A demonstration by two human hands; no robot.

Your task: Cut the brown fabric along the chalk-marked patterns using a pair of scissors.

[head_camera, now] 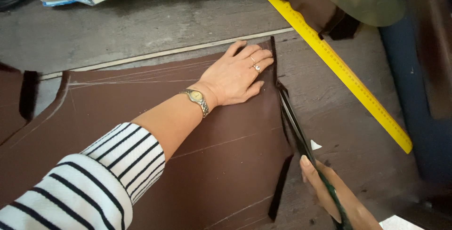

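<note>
Most of the brown fabric [141, 131] lies flat on the grey worktable [141, 27], and chalk lines run across it from the notched left edge toward the right. At far left a separate brown piece [12, 98] sits apart from the main panel. The left hand [235, 74], wearing a wristwatch and rings, presses flat with fingers spread on the upper right corner of the cloth, gripping nothing, only pinning it down. Just to its right, the scissors [294, 121] run along the fabric's right edge, tips close to the fingertips of the pinning hand. The right hand [332, 192] closes around the scissor handles at the lower right. Below the blades a narrow strip [280, 187] already hangs free of the panel, so I judge the lower stretch of this edge cut and only the short run up to the top corner left. Further right a yellow ruler [339, 65] lies diagonally, well apart from the cut.
</note>
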